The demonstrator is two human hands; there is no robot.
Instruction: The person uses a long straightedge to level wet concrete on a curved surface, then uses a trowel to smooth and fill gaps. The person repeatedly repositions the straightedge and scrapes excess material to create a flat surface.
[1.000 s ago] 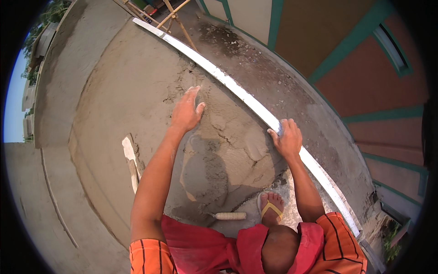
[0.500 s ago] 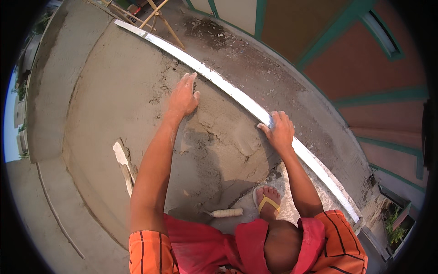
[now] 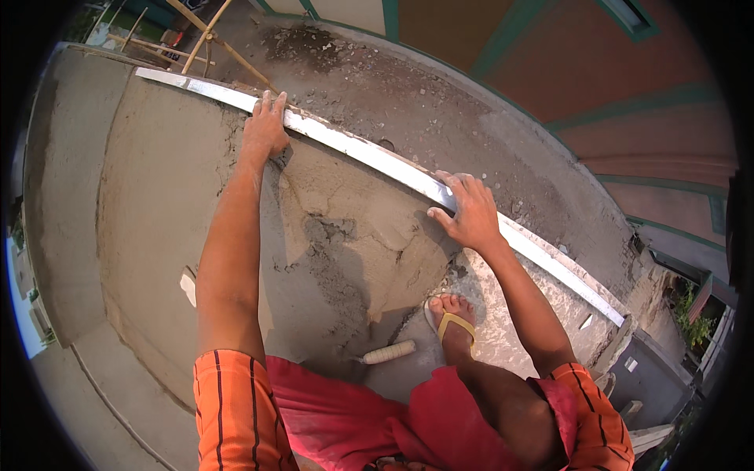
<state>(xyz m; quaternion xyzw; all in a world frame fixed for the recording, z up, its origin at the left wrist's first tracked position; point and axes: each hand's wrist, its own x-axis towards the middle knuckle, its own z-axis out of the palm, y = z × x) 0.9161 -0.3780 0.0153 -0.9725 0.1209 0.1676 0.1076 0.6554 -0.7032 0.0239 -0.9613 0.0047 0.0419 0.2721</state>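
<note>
A long silvery-white straightedge point(image 3: 365, 159) runs diagonally along the edge of a slab of wet grey mortar point(image 3: 165, 196). My left hand point(image 3: 267, 132) is laid over its upper part, fingers across the bar and thumb hidden. Farther down the bar, my right hand point(image 3: 471, 212) grips it with the fingers over the far side and the thumb on the near side. Between my arms the mortar is rough and lumpy. A tool with a cream ribbed handle point(image 3: 389, 352) lies near my sandalled foot point(image 3: 455, 314); its other end is unclear.
Beside my left forearm a whitish flat piece point(image 3: 188, 286) lies on the mortar, partly covered. Past the straightedge is a lower strip of ground point(image 3: 440, 133) strewn with rubble. Bamboo poles point(image 3: 206, 39) stand at the far left; a painted wall point(image 3: 628, 118) rises at the right.
My left hand has moved from above the mortar onto the straightedge. The bar's far end appears lower and farther left, with the whole view shifted too. My right hand remains on the bar.
</note>
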